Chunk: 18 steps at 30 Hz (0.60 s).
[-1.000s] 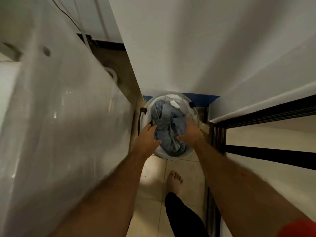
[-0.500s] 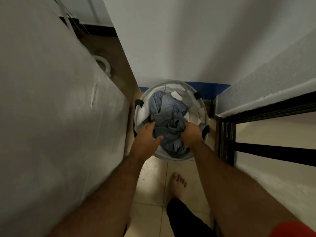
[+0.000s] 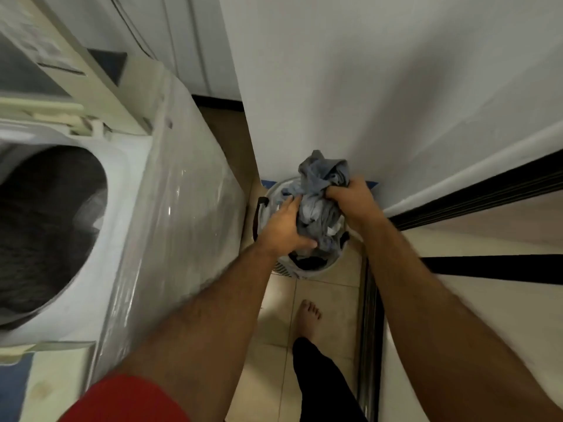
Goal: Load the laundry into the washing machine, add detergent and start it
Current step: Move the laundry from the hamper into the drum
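Observation:
A bundle of grey-blue laundry [image 3: 320,193] is lifted partly out of a round white laundry basket [image 3: 307,271] on the floor. My left hand [image 3: 281,228] grips the bundle's lower left side. My right hand [image 3: 353,202] is clenched on its upper right side. More dark clothing lies deeper in the basket. To the left stands a white top-loading washing machine [image 3: 170,208] wrapped in clear plastic, its lid raised and its dark drum [image 3: 45,226] open.
A white wall [image 3: 380,86] rises right behind the basket. A black sliding-door frame [image 3: 475,196] and its floor track [image 3: 370,330] run along the right. My bare foot [image 3: 309,321] stands on the beige tiled floor in the narrow gap.
Both hands have closed on the laundry and raised the bundle above the basket rim. The view has swung left, bringing the washing machine's open drum into sight.

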Motion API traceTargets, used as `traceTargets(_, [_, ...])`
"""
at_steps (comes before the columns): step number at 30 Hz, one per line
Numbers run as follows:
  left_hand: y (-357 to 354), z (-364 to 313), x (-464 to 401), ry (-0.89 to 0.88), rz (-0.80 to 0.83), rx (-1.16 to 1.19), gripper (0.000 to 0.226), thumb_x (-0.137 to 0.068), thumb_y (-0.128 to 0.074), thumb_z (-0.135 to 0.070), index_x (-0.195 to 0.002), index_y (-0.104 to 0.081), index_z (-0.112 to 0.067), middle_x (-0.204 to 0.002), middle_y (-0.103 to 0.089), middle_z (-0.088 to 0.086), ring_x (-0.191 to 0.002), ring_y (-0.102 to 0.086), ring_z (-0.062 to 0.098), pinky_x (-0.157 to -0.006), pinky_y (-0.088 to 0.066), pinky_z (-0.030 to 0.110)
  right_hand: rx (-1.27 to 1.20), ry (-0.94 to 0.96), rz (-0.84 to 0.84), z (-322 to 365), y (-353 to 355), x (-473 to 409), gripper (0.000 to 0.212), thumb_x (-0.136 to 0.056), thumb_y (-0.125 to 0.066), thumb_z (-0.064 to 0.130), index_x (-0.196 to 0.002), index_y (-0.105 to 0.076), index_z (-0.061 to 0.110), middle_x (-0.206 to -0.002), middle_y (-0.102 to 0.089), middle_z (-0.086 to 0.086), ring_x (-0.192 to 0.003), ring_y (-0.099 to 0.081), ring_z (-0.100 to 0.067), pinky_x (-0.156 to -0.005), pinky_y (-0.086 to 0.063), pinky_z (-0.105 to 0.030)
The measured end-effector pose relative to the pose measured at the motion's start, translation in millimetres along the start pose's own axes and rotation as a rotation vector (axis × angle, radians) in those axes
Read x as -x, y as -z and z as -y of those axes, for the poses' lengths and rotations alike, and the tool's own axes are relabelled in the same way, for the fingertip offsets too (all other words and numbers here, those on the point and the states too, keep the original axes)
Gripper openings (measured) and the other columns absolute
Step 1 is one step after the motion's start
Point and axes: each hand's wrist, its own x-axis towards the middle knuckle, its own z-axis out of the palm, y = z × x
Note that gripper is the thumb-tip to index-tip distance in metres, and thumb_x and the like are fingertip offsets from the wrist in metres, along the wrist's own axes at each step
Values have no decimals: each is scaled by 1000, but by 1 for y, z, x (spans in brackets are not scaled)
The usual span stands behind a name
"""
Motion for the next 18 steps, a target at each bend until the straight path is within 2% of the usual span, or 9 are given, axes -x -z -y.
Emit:
traceTargets(2, [20, -30, 12, -53, -63, 18, 117, -47, -85, -52, -145, -26, -27, -145, -43, -1, -135, -41, 20, -108, -40, 47, -182, -39, 69, 42, 9, 13, 16, -89, -55, -2, -98, -67, 4, -95, -70, -17, -88, -69, -31, -82, -58, -39])
traceTargets(4, [38, -55, 22, -82, -155, 74, 109, -49, -86, -53, -140, -32, -28, -137, -49, -2, -127, -48, 18, -105, -44, 45, -320, -47, 113, 78, 14, 23, 26, -91, -53, -2, -115, -63, -3, -106, -70, -19, -97, -70, -33, -85, -58, -41])
traceTargets(7, [63, -92, 39, -59, -246, 191, 75, -72, -81, -38, -134, -42, -24, -124, -60, -3, -108, -58, 12, -94, -49, 31, -401, -3, 193, 131, 24, 41, 26, -94, -46, -4, -116, -60, -3, -101, -72, -15, -92, -72, -27, -77, -59, -34])
traceTargets(9, [80, -115, 47, -85, -350, 166, 44, -85, -68, -30, -125, -53, -18, -110, -67, 2, -98, -63, 18, -84, -52, 33, -421, 47, 226, 160, 31, 51, 27, -96, -43, -3, -117, -59, -1, -109, -69, -17, -97, -70, -27, -79, -59, -34])
traceTargets(11, [97, -135, 55, -98, -419, 166, 26, -89, -62, -25, -112, -59, -12, -100, -69, 6, -92, -64, 22, -79, -52, 34, -383, 107, 198, 184, 39, 62, 30, -94, -46, -2, -121, -58, -4, -117, -65, -21, -104, -68, -32, -86, -58, -39])
traceTargets(13, [114, -149, 59, -94, -466, 191, 20, -89, -62, -22, -105, -62, -10, -95, -68, 5, -86, -63, 20, -77, -51, 33, -208, 182, 89, 204, 47, 68, 29, -87, -53, 1, -115, -62, -3, -109, -68, -21, -98, -68, -32, -86, -58, -43])
traceTargets(16, [139, -166, 66, -113, -522, 217, 6, -86, -62, -14, -92, -62, -14, -81, -64, -2, -76, -59, 15, -72, -48, 32, 360, 351, -122, 223, 58, 75, 22, -81, -62, 12, -102, -63, 3, -95, -68, -13, -83, -66, -24, -73, -55, -36])
traceTargets(18, [153, -178, 70, -117, -550, 218, 11, -81, -63, -10, -90, -63, -16, -77, -64, -6, -72, -57, 11, -69, -46, 28, 584, 436, -216, 231, 65, 77, 42, -78, -66, 19, -116, -55, 6, -110, -62, -15, -91, -62, -25, -71, -49, -31])
